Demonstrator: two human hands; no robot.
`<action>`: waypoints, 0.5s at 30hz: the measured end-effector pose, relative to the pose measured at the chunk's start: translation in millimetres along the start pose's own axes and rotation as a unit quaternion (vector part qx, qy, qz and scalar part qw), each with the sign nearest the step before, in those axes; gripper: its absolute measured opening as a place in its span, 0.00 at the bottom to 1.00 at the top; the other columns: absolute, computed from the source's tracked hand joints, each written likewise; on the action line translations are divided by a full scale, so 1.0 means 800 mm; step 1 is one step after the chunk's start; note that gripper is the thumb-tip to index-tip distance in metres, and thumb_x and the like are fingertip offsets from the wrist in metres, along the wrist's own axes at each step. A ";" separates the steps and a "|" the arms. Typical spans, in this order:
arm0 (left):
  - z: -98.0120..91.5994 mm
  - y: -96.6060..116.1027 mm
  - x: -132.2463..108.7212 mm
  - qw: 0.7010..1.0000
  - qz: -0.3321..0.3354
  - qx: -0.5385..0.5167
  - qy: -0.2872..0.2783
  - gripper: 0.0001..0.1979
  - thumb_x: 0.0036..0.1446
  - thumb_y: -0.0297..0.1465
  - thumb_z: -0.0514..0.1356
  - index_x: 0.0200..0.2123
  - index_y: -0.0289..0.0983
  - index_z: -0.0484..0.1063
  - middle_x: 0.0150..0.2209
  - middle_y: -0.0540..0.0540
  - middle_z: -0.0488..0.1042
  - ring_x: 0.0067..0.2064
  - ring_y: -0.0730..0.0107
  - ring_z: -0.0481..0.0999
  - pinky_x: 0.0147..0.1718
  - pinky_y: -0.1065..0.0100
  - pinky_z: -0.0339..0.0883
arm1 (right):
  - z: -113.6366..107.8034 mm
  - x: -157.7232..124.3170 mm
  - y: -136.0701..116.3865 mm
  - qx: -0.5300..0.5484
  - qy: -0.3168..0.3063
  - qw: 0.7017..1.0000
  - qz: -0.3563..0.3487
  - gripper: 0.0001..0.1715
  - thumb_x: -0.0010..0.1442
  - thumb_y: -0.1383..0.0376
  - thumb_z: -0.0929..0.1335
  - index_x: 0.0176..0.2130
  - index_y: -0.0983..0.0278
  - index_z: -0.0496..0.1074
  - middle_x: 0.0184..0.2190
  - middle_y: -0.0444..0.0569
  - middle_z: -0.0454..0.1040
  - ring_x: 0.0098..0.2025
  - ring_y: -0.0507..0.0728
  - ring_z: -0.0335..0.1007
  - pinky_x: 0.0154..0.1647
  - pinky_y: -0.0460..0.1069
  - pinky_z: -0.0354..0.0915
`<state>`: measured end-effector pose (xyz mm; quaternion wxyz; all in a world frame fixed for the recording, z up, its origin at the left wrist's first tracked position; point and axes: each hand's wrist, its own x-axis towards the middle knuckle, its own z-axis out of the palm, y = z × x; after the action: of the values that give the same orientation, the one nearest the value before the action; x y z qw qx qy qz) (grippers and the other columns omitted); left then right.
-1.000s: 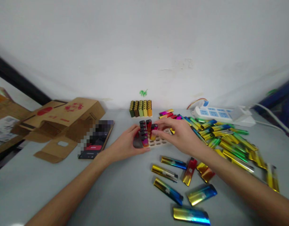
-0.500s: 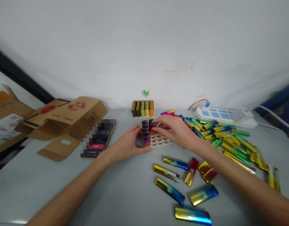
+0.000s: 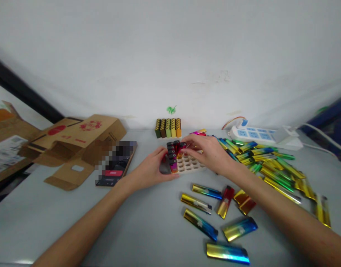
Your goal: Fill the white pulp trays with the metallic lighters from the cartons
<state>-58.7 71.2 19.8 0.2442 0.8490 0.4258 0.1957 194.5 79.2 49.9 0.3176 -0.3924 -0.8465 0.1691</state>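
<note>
A white tray with rows of holes (image 3: 188, 165) lies on the table in front of me. Several purple-and-gold lighters (image 3: 174, 167) with black tops stand upright in its left column. My left hand (image 3: 151, 167) is closed round the tray's left end, its thumb along the near edge and its fingers behind the lighters. My right hand (image 3: 208, 150) pinches another pink-and-gold lighter (image 3: 182, 147) over the tray's far rows, beside the filled column. That lighter is tilted, and fingers partly hide it. Whether its lower end is inside a hole I cannot tell.
Loose shiny lighters (image 3: 273, 167) are heaped at right, and several more (image 3: 201, 224) lie near me. A block of upright lighters (image 3: 168, 128) stands by the wall. Opened cardboard boxes (image 3: 84, 129) and a phone (image 3: 117, 163) are at left; a power strip (image 3: 252, 134) sits behind the heap.
The lighter in my right hand has tilted and shifted slightly at the tray's far rows. My left hand stays in place at the tray's left end.
</note>
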 end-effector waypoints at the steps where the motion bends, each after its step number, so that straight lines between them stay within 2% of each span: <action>1: 0.000 0.000 0.000 1.000 0.001 0.000 -0.001 0.30 0.55 0.47 0.73 0.55 0.36 0.74 0.62 0.34 0.72 0.63 0.43 0.74 0.63 0.49 0.71 | -0.004 0.002 0.001 -0.008 -0.010 1.000 0.006 0.13 0.71 0.64 0.71 0.54 0.63 0.74 0.43 0.51 0.85 0.42 0.59 0.82 0.43 0.53 0.74; 7: 0.001 -0.003 -0.001 1.000 0.007 0.011 0.005 0.34 0.55 0.48 0.73 0.59 0.37 0.73 0.61 0.35 0.73 0.62 0.43 0.74 0.63 0.49 0.72 | -0.023 0.019 -0.002 -0.090 -0.103 0.991 -0.011 0.08 0.71 0.63 0.70 0.50 0.61 0.73 0.40 0.51 0.82 0.39 0.61 0.78 0.38 0.52 0.67; 9: 0.000 -0.003 0.000 1.000 0.005 0.013 0.006 0.34 0.55 0.48 0.73 0.59 0.37 0.73 0.61 0.35 0.73 0.62 0.43 0.74 0.62 0.48 0.72 | -0.017 0.022 -0.004 -0.078 -0.106 0.991 -0.017 0.13 0.71 0.64 0.70 0.54 0.60 0.71 0.37 0.49 0.82 0.38 0.60 0.78 0.37 0.52 0.66; 12: 0.000 -0.002 0.000 1.000 0.002 0.015 0.005 0.34 0.55 0.48 0.73 0.59 0.36 0.73 0.61 0.34 0.73 0.62 0.42 0.74 0.62 0.47 0.72 | -0.002 0.017 -0.006 -0.038 -0.090 0.995 -0.014 0.24 0.71 0.65 0.70 0.63 0.60 0.64 0.40 0.50 0.83 0.40 0.60 0.80 0.37 0.51 0.68; 15: -0.001 -0.002 0.000 1.000 0.005 0.012 0.004 0.33 0.55 0.48 0.73 0.57 0.36 0.74 0.61 0.34 0.73 0.62 0.42 0.74 0.62 0.48 0.72 | 0.005 0.009 -0.005 -0.043 -0.074 0.996 0.005 0.25 0.71 0.65 0.71 0.63 0.63 0.64 0.40 0.53 0.83 0.39 0.61 0.80 0.37 0.51 0.69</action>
<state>-59.9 72.2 19.4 0.2313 0.8532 0.4249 0.1949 185.6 82.1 52.1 0.2360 -0.3968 -0.8720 0.1626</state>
